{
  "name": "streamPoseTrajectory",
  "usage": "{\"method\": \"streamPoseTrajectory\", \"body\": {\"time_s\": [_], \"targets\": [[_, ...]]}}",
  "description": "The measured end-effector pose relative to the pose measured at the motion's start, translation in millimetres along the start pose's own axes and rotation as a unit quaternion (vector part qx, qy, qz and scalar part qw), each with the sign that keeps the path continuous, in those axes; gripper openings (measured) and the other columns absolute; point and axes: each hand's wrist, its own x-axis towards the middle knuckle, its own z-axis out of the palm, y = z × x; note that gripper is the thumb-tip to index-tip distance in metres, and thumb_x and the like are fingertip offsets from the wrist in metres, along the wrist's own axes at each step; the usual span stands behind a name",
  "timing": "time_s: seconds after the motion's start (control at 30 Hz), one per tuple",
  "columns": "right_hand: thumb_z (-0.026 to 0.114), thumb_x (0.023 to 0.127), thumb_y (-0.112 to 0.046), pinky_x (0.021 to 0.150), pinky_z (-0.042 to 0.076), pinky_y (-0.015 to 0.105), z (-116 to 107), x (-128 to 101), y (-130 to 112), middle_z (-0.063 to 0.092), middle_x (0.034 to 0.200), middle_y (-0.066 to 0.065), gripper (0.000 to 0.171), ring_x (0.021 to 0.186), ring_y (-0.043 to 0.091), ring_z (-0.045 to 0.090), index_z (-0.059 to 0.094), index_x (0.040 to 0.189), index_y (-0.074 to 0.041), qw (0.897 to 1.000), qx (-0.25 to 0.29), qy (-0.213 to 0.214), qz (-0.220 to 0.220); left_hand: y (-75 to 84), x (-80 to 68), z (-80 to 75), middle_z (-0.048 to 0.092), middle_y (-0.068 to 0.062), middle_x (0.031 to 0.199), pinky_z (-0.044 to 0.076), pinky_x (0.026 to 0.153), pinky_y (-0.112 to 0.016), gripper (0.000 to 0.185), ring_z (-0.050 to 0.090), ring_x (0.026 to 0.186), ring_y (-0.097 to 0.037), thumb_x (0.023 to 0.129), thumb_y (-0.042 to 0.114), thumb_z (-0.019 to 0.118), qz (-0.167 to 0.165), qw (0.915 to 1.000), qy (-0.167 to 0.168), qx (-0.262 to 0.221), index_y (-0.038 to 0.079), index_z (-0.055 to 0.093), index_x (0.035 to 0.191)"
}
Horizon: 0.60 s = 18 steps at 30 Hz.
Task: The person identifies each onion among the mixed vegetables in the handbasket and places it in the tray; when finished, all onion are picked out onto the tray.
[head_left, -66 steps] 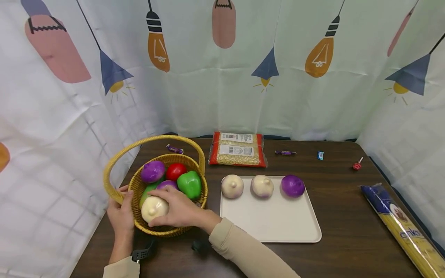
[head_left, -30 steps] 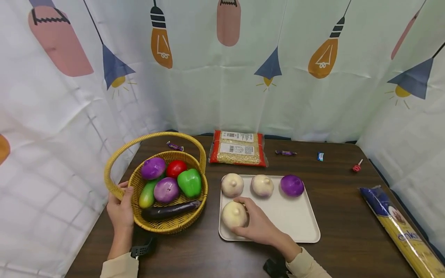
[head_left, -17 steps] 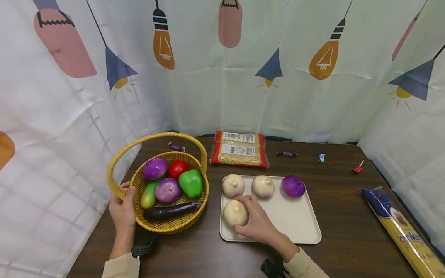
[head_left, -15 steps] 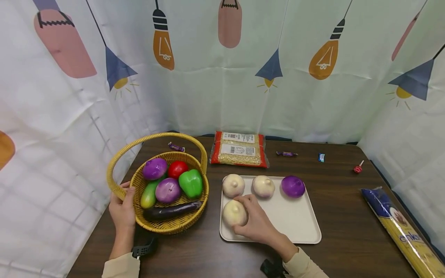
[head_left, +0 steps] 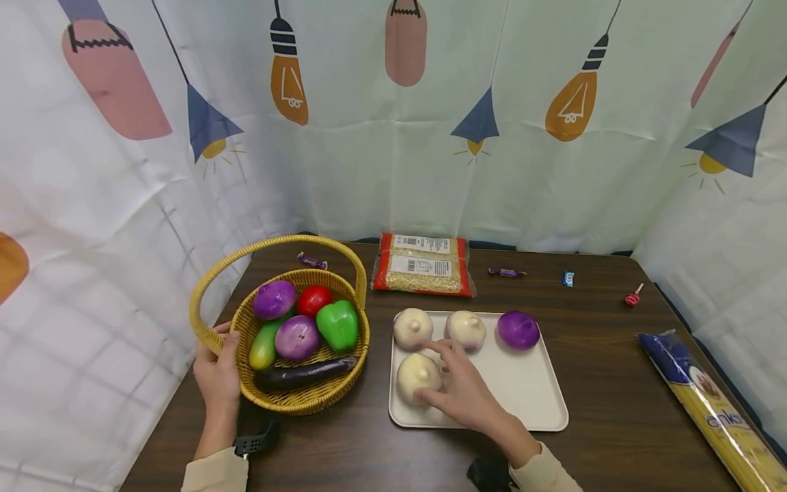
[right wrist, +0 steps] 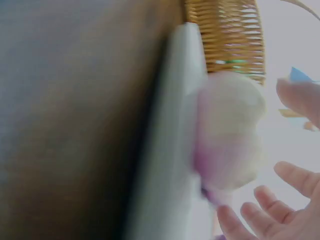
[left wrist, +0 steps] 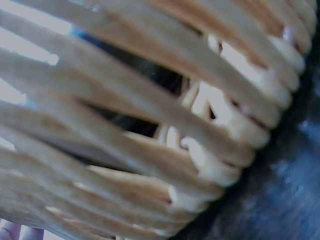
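A white onion (head_left: 417, 374) lies on the front left of the cream tray (head_left: 522, 400). My right hand (head_left: 453, 384) is just to its right, fingers spread and lifted off it. The right wrist view shows that onion (right wrist: 230, 130) on the tray's edge (right wrist: 170, 150) with my fingertips (right wrist: 295, 180) apart from it. Two more white onions (head_left: 412, 328) (head_left: 465, 329) and a purple onion (head_left: 518, 329) line the tray's far side. My left hand (head_left: 215, 372) grips the rim of the wicker basket (head_left: 295, 404), whose weave (left wrist: 150, 125) fills the left wrist view.
The basket holds two purple onions (head_left: 273, 299), a tomato (head_left: 314, 299), a green pepper (head_left: 336, 325), an eggplant (head_left: 304, 372) and a green vegetable (head_left: 263, 347). A grain packet (head_left: 422, 272), wrapped candies (head_left: 505, 272), a lollipop (head_left: 632, 295) and a spaghetti pack (head_left: 707, 403) lie on the table.
My right hand carried the white onion out of the basket to the tray's front left, and its fingers have now opened off it. The left hand has stayed on the basket.
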Motion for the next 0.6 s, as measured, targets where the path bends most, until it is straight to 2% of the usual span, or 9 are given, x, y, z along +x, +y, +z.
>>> {"method": "streamPoseTrajectory", "body": {"time_s": [0.13, 0.23, 0.33, 0.4, 0.5, 0.6], "targets": [[0.082, 0.078, -0.019, 0.088, 0.049, 0.042, -6, 9, -22, 0.053, 0.125, -0.003, 0.052, 0.111, 0.021, 0.057, 0.061, 0.126, -0.014, 0.998, 0.017, 0.057, -0.036, 2.0, 1.9, 0.1, 0.059, 0.009, 0.083, 0.043, 0.071, -0.016, 0.035, 0.055, 0.082, -0.013, 0.093, 0.014, 0.064, 0.003, 1.0000, 0.002, -0.005, -0.005, 0.060, 0.122], [0.079, 0.081, -0.014, 0.092, 0.047, 0.040, 3, 20, -47, 0.056, 0.122, -0.005, 0.043, 0.113, 0.017, 0.056, 0.064, 0.121, -0.015, 0.992, 0.046, 0.070, -0.090, 4.5, 2.2, -0.1, 0.059, 0.009, 0.083, 0.042, 0.071, -0.017, 0.035, 0.054, 0.082, -0.012, 0.093, 0.014, 0.064, 0.004, 1.0000, 0.003, -0.005, -0.005, 0.060, 0.122], [0.076, 0.084, -0.014, 0.096, 0.046, 0.034, 26, 31, -74, 0.056, 0.122, -0.004, 0.038, 0.113, 0.014, 0.055, 0.064, 0.120, -0.015, 0.987, 0.076, 0.034, -0.134, 5.6, 1.7, -0.4, 0.058, 0.009, 0.083, 0.041, 0.072, -0.017, 0.035, 0.054, 0.083, -0.012, 0.093, 0.014, 0.064, 0.002, 1.0000, 0.003, -0.003, -0.005, 0.060, 0.123], [0.074, 0.087, -0.018, 0.094, 0.047, 0.031, 44, 40, -90, 0.056, 0.124, -0.003, 0.037, 0.112, 0.011, 0.054, 0.063, 0.122, -0.015, 0.986, 0.079, -0.002, -0.147, 6.1, 1.1, -0.6, 0.058, 0.008, 0.084, 0.041, 0.072, -0.017, 0.036, 0.054, 0.083, -0.012, 0.094, 0.015, 0.064, 0.000, 1.0000, 0.003, -0.004, -0.005, 0.059, 0.123], [0.070, 0.089, -0.021, 0.094, 0.046, 0.025, 72, 53, -106, 0.054, 0.129, -0.001, 0.040, 0.114, 0.008, 0.053, 0.059, 0.128, -0.016, 0.984, 0.080, -0.051, -0.153, 6.6, -1.0, -0.1, 0.058, 0.007, 0.084, 0.043, 0.070, -0.016, 0.035, 0.055, 0.082, -0.013, 0.094, 0.016, 0.065, -0.005, 0.9999, 0.001, -0.010, -0.004, 0.060, 0.123], [0.069, 0.090, -0.024, 0.100, 0.043, 0.025, 92, 65, -115, 0.052, 0.135, -0.001, 0.046, 0.122, 0.008, 0.050, 0.055, 0.133, -0.014, 0.984, 0.055, -0.083, -0.145, 7.0, -3.1, 0.6, 0.058, 0.007, 0.083, 0.045, 0.068, -0.016, 0.036, 0.056, 0.081, -0.013, 0.093, 0.016, 0.065, -0.007, 0.9999, -0.002, -0.013, -0.005, 0.060, 0.122]]}}
